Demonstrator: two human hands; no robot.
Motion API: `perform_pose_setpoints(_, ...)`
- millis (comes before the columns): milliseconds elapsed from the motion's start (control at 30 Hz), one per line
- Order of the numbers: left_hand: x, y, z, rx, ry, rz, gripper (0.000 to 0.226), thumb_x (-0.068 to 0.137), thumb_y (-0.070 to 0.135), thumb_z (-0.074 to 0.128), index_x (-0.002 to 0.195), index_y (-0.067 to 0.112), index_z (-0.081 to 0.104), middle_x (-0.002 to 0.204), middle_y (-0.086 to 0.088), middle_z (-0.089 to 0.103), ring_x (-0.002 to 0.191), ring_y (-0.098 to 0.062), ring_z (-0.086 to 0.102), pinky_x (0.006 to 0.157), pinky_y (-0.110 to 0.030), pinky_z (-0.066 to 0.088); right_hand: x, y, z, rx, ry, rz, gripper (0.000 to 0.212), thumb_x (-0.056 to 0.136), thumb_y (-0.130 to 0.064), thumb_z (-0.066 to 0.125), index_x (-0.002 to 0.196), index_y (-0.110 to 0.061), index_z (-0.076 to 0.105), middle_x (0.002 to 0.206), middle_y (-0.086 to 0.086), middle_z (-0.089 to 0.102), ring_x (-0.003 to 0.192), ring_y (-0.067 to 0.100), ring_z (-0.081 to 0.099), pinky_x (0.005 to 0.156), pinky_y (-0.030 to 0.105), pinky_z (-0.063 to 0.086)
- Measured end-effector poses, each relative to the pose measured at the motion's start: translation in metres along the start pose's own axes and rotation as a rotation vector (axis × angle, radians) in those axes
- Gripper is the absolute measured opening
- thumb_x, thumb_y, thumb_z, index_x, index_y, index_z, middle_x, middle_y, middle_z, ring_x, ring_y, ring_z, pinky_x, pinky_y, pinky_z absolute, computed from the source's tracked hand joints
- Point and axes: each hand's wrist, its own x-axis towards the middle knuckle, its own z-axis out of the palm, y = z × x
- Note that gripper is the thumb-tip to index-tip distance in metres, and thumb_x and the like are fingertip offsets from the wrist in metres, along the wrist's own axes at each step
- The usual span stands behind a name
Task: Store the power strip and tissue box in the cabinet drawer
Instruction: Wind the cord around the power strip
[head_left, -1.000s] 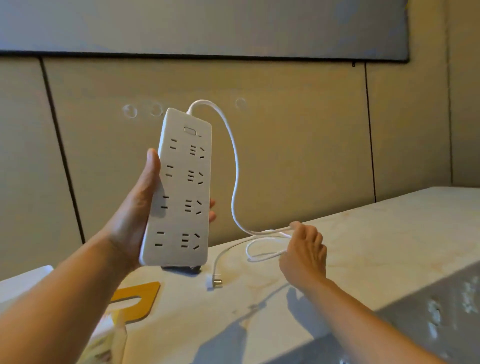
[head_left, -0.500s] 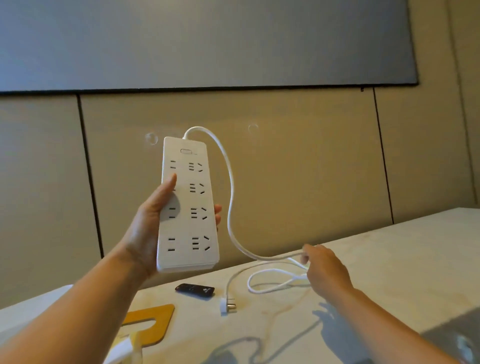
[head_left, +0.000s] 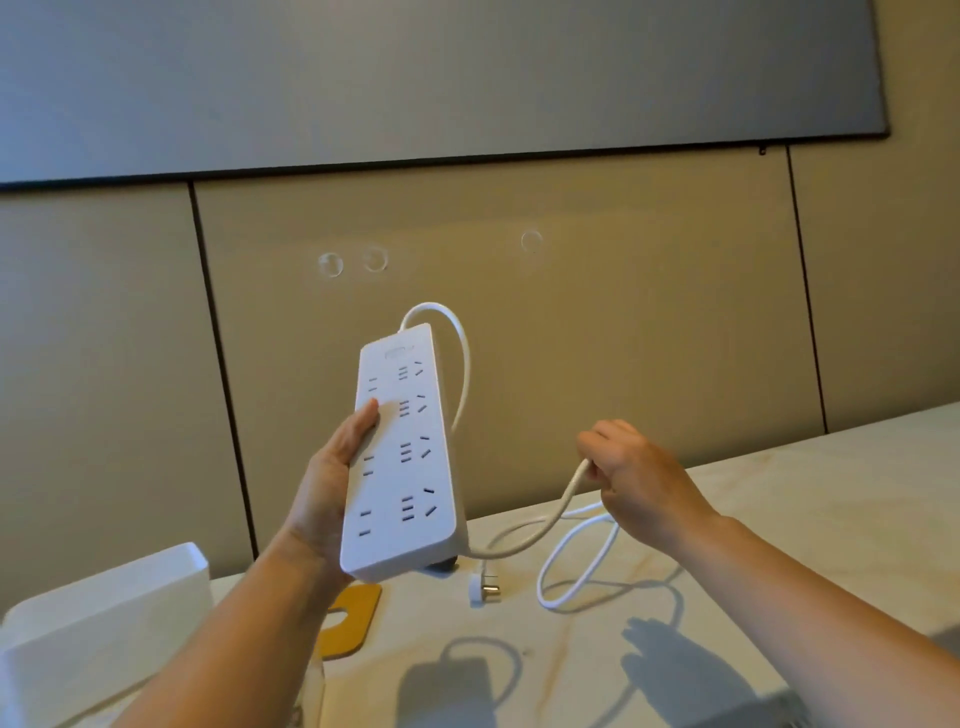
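My left hand (head_left: 332, 483) holds a white power strip (head_left: 402, 457) upright above the marble countertop (head_left: 779, 519), socket side facing me. Its white cord (head_left: 558, 512) arcs from the strip's top, runs behind it and across to my right hand (head_left: 631, 475), which is closed on the cord above the counter. A loop of cord hangs below that hand onto the surface, and the plug (head_left: 484, 592) lies on the counter. A white box (head_left: 104, 618), probably the tissue box, sits at the lower left. No cabinet drawer is in view.
A yellow flat piece with a cut-out (head_left: 350, 618) lies on the counter under my left wrist. A small dark object is mostly hidden behind the strip's bottom edge. Beige wall panels and a grey board stand behind the counter.
My right hand has lifted off the counter, pulling the cord up with it. The power strip has tilted and dropped slightly. The camera has shifted, bringing the white box into view.
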Motion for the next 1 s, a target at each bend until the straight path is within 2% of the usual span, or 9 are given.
perform_pose_setpoints(167,0.004,-0.028,-0.009,0.064,0.071,0.004,0.033,0.092,0.039,0.050,0.100,0.011,0.065,0.074,-0.013,0.071,0.055,-0.027,0.069,0.050,-0.038,0.058,0.002,-0.019,-0.003,0.012,0.017,-0.122,0.016,0.078,-0.003,0.039,0.076,-0.016,0.049,0.079,-0.004,0.044,0.085,0.023,0.048,0.055,0.041,0.046)
perform_pose_setpoints(300,0.002,-0.041,-0.014,0.139,0.075,-0.092,0.046,0.082,0.043,0.057,0.107,0.006,0.068,0.098,-0.022,0.068,0.068,-0.033,0.068,0.068,-0.044,0.057,0.003,-0.032,0.000,-0.037,-0.018,-0.226,0.012,0.085,-0.004,0.045,0.083,-0.010,0.055,0.086,0.007,0.055,0.087,0.030,0.053,0.054,0.038,0.043)
perform_pose_setpoints(467,-0.004,-0.051,-0.012,0.163,0.004,-0.195,0.045,0.078,0.041,0.056,0.075,0.001,0.076,0.077,-0.023,0.071,0.053,-0.033,0.068,0.049,-0.035,0.058,0.005,-0.048,0.007,-0.180,-0.097,-0.208,0.026,0.090,-0.001,0.038,0.110,-0.008,0.055,0.110,0.011,0.055,0.107,0.030,0.050,0.064,0.035,0.033)
perform_pose_setpoints(600,-0.006,-0.055,-0.012,0.194,0.005,-0.198,0.042,0.078,0.040,0.058,0.087,0.001,0.072,0.080,-0.023,0.071,0.055,-0.034,0.069,0.049,-0.035,0.058,0.002,-0.058,0.012,-0.269,-0.074,-0.195,0.039,0.084,0.006,0.033,0.108,-0.001,0.063,0.108,0.020,0.061,0.102,0.037,0.057,0.063,0.035,0.031)
perform_pose_setpoints(700,-0.006,-0.057,-0.011,0.226,0.014,-0.218,0.043,0.077,0.040,0.060,0.088,0.001,0.073,0.086,-0.025,0.071,0.059,-0.035,0.070,0.053,-0.036,0.059,0.002,-0.066,0.018,-0.369,-0.248,-0.137,0.033,0.091,-0.005,0.037,0.110,-0.006,0.063,0.117,0.017,0.060,0.108,0.035,0.054,0.069,0.032,0.030)
perform_pose_setpoints(767,-0.005,-0.059,-0.012,0.246,0.012,-0.236,0.045,0.079,0.040,0.060,0.097,0.001,0.072,0.094,-0.025,0.071,0.064,-0.035,0.070,0.057,-0.037,0.059,0.002,-0.070,0.017,-0.339,-0.252,-0.145,0.018,0.083,-0.013,0.055,0.093,-0.008,0.069,0.103,0.015,0.067,0.098,0.032,0.059,0.065,0.029,0.030)
perform_pose_setpoints(833,-0.006,-0.059,-0.014,0.252,-0.010,-0.259,0.045,0.079,0.040,0.059,0.095,0.001,0.074,0.100,-0.026,0.070,0.066,-0.035,0.070,0.059,-0.036,0.059,-0.002,-0.070,0.015,-0.333,-0.235,-0.214,0.019,0.045,-0.018,0.084,0.053,-0.016,0.067,0.059,0.005,0.067,0.057,0.024,0.064,0.050,0.022,0.027)
perform_pose_setpoints(900,-0.006,-0.059,-0.015,0.259,0.000,-0.279,0.045,0.081,0.040,0.058,0.099,0.001,0.073,0.106,-0.026,0.069,0.071,-0.035,0.070,0.063,-0.037,0.059,-0.002,-0.064,0.022,-0.341,-0.226,-0.187,0.036,0.017,-0.013,0.085,0.033,-0.018,0.054,0.035,-0.004,0.051,0.032,0.017,0.051,0.045,0.017,0.018)
perform_pose_setpoints(1000,-0.009,-0.057,-0.013,0.250,-0.006,-0.311,0.053,0.086,0.042,0.057,0.123,0.004,0.061,0.120,-0.025,0.064,0.089,-0.035,0.069,0.078,-0.041,0.055,-0.002,-0.060,0.031,-0.384,-0.176,-0.228,0.037,0.015,-0.010,0.084,0.031,-0.018,0.051,0.032,-0.005,0.048,0.028,0.014,0.048,0.044,0.016,0.016)
